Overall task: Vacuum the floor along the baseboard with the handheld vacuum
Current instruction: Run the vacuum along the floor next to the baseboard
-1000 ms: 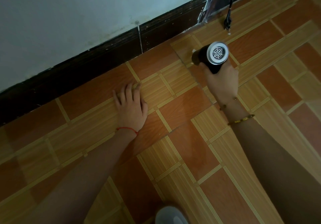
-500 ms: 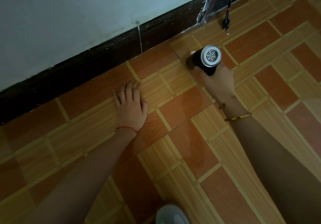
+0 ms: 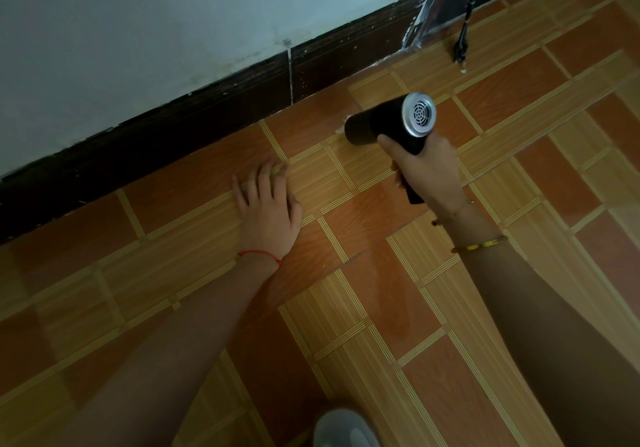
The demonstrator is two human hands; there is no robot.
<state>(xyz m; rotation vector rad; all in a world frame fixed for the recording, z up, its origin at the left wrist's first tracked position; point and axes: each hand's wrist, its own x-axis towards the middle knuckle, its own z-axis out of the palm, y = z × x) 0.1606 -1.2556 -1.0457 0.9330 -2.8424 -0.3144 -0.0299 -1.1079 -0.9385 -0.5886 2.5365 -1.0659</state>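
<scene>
The handheld vacuum (image 3: 388,122) is a short black cylinder with a silver vented rear cap. My right hand (image 3: 427,172) grips its handle from below. Its front end points left and down at the floor (image 3: 363,290), a little short of the dark baseboard (image 3: 214,114). A small pale scrap shows at the nozzle tip. My left hand (image 3: 268,209) lies flat on the tiles, palm down, fingers spread toward the baseboard, left of the vacuum.
A pale wall (image 3: 156,30) rises above the baseboard. At the top right, a black cord with a plug (image 3: 462,44) hangs down to the floor beside a shiny plastic-wrapped thing (image 3: 431,10). A white rounded object (image 3: 343,429) sits at the bottom edge.
My right hand has carried the vacuum leftward along the baseboard, and its body has turned to point more to the left. My left hand has stayed flat in place.
</scene>
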